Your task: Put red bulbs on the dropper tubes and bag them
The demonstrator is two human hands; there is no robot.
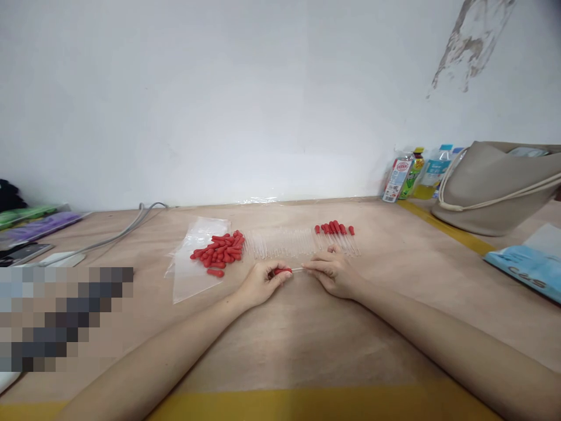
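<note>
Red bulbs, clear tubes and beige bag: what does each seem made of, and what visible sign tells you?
Red bulbs: probably rubber; smooth, rounded, softly shiny. Clear tubes: glass or clear plastic; thin, see-through, the look can't settle which. Beige bag: perhaps leather-like; smooth, matte sides.

Soft, diffuse light, faint shadows

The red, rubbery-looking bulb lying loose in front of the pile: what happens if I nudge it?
The red bulb would probably roll, given its rounded sides, and perhaps curve, since one end looks thicker. Its rubbery look suggests it would squash rather than crack.
</note>
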